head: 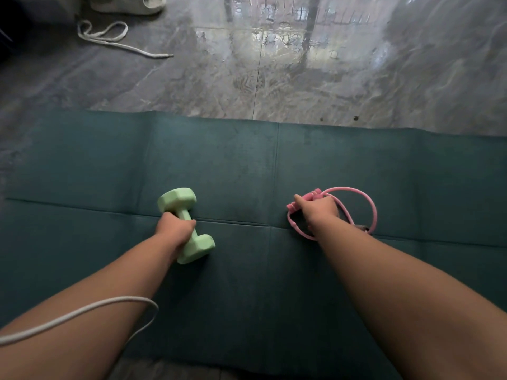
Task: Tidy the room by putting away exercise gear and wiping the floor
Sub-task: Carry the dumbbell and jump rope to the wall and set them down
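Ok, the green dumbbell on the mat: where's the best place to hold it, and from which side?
Grip the green dumbbell by its narrow middle bar, coming from above. It lies flat on the teal mat, so the bar is exposed between the wide hexagonal heads. The left hand already wraps it there.

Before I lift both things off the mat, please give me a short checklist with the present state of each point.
1. Left hand wraps the handle of the green dumbbell: ok.
2. Right hand holds the pink jump rope: ok.
3. Whole rope gathered in that grip: not ok, a loop hangs out to the right.
4. Dumbbell clear of the rope: ok, they lie apart on the green mat.
5. White cord clear of the left forearm: not ok, it crosses it.
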Tool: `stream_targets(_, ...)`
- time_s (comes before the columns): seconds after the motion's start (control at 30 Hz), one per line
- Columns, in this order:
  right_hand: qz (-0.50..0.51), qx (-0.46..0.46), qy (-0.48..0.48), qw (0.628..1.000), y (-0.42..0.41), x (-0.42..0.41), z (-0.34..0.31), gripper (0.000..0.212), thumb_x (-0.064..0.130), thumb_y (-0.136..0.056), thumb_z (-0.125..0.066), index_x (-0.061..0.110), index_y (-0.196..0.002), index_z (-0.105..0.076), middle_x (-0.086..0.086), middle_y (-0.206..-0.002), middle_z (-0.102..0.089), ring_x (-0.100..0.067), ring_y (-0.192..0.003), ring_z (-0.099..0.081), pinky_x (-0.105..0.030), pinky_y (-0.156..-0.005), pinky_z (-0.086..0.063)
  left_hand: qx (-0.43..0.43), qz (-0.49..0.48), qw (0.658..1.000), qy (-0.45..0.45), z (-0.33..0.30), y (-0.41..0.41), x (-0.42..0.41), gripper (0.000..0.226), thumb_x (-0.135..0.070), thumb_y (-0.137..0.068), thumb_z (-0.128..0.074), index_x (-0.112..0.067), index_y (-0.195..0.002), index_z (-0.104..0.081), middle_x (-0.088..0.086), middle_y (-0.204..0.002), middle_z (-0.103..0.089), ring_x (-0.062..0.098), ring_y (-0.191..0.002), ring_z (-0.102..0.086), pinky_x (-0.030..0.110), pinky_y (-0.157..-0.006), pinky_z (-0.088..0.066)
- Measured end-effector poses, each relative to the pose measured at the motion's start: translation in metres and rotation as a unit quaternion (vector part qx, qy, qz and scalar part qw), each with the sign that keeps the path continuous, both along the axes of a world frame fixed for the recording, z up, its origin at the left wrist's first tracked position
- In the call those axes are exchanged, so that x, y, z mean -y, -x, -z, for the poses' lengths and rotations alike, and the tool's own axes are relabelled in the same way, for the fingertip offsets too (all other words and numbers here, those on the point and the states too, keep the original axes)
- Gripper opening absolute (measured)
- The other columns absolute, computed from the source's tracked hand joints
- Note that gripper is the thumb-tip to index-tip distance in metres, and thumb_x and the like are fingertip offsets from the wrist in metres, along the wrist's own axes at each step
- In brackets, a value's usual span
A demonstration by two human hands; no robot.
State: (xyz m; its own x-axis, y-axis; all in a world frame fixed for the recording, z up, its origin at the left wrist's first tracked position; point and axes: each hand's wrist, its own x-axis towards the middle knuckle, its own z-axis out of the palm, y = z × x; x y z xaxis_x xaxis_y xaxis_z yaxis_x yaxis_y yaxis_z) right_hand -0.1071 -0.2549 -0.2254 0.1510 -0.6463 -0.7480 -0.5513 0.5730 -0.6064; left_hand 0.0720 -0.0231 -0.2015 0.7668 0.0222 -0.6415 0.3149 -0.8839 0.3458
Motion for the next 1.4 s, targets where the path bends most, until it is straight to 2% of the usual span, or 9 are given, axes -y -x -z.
stream_targets(0.13,-0.025,-0.015,0.002,1.000,-0.005,0.005,0.000,0.023,0.010,-0.088,-0.061,0.018,-0.107,-0.050,0.004,-0.073,-0.072,-0.007,-0.065,-0.072,-0.015,-0.043,-0.043,0.002,0.049,0.999,0.021,0.004,0.007,-0.009,0.045,-0.024,-0.085,-0.070,-0.004,-0.122,-0.052,0.014,-0.111,-0.059,0.031,-0.098,-0.057,0.036,-0.081,-0.045)
stream_targets(0.3,-0.098,-0.129,0.100,0.982,-0.001,-0.012,0.000,0.038,0.022,-0.079,-0.063,0.023,-0.114,-0.051,0.000,-0.099,-0.065,-0.027,-0.086,-0.064,-0.035,-0.077,-0.054,-0.019,0.084,0.992,0.096,-0.006,0.015,-0.005,0.037,-0.022,-0.078,-0.073,-0.012,-0.110,-0.057,0.009,-0.103,-0.066,0.028,-0.094,-0.063,0.043,-0.086,-0.053)
stream_targets(0.4,-0.120,-0.071,0.127,0.982,0.018,-0.028,-0.019,0.051,0.012,-0.083,-0.061,0.024,-0.129,-0.042,-0.003,-0.104,-0.060,-0.022,-0.079,-0.057,-0.030,-0.067,-0.041,-0.039,0.073,0.987,0.135,-0.022,0.031,-0.001,0.043,-0.026,-0.070,-0.070,-0.012,-0.109,-0.058,0.010,-0.100,-0.067,0.027,-0.091,-0.065,0.042,-0.082,-0.053)
stream_targets(0.57,-0.117,0.030,0.128,0.984,0.065,-0.063,-0.096,0.032,0.002,-0.087,-0.060,0.020,-0.109,-0.045,0.004,-0.086,-0.059,-0.013,-0.072,-0.056,-0.025,-0.061,-0.046,-0.084,0.025,0.977,0.193,-0.077,0.091,-0.003,0.035,-0.013,-0.080,-0.067,-0.010,-0.113,-0.057,0.014,-0.104,-0.067,0.031,-0.096,-0.066,0.043,-0.081,-0.053)
stream_targets(0.67,-0.138,0.059,0.115,0.982,0.101,-0.082,-0.170,0.034,0.000,-0.088,-0.059,0.026,-0.108,-0.051,0.004,-0.089,-0.064,-0.007,-0.072,-0.058,-0.017,-0.058,-0.048,-0.109,0.033,0.973,0.200,-0.139,0.130,-0.006,0.045,-0.025,-0.066,-0.067,-0.013,-0.108,-0.059,0.013,-0.101,-0.069,0.031,-0.095,-0.068,0.048,-0.084,-0.056)
stream_targets(0.83,-0.182,0.082,0.104,0.974,0.155,-0.091,-0.306,0.036,0.003,-0.086,-0.059,0.033,-0.107,-0.059,0.000,-0.097,-0.069,-0.011,-0.080,-0.063,-0.026,-0.068,-0.051,-0.127,0.084,0.967,0.203,-0.269,0.185,-0.002,0.043,-0.021,-0.062,-0.064,-0.010,-0.104,-0.062,0.014,-0.096,-0.070,0.029,-0.086,-0.067,0.043,-0.077,-0.054)
stream_targets(1.17,-0.250,0.046,0.203,0.946,0.265,-0.089,-0.685,0.052,0.008,-0.090,-0.063,0.045,-0.125,-0.054,0.015,-0.110,-0.067,0.002,-0.097,-0.063,-0.013,-0.075,-0.047,-0.088,0.237,0.937,0.240,-0.614,0.255,0.024,0.038,-0.020,-0.072,-0.060,-0.020,-0.109,-0.056,0.002,-0.095,-0.067,0.022,-0.088,-0.064,0.035,-0.078,-0.050)
stream_targets(1.3,-0.191,0.032,0.237,0.952,0.319,-0.113,-0.785,0.061,0.001,-0.086,-0.065,0.053,-0.114,-0.054,0.019,-0.105,-0.069,0.007,-0.094,-0.063,-0.019,-0.079,-0.052,-0.083,0.312,0.901,0.290,-0.703,0.283,0.029,0.040,-0.027,-0.066,-0.058,-0.020,-0.106,-0.057,0.002,-0.093,-0.067,0.022,-0.086,-0.065,0.045,-0.082,-0.054)
stream_targets(1.4,-0.104,0.046,0.271,0.956,0.362,-0.138,-0.857,0.063,0.001,-0.086,-0.066,0.056,-0.116,-0.058,0.022,-0.106,-0.070,0.003,-0.098,-0.066,-0.024,-0.084,-0.053,-0.065,0.384,0.862,0.325,-0.773,0.312,0.049,0.040,-0.029,-0.070,-0.057,-0.020,-0.110,-0.055,-0.004,-0.089,-0.063,0.012,-0.078,-0.059,0.037,-0.076,-0.052)
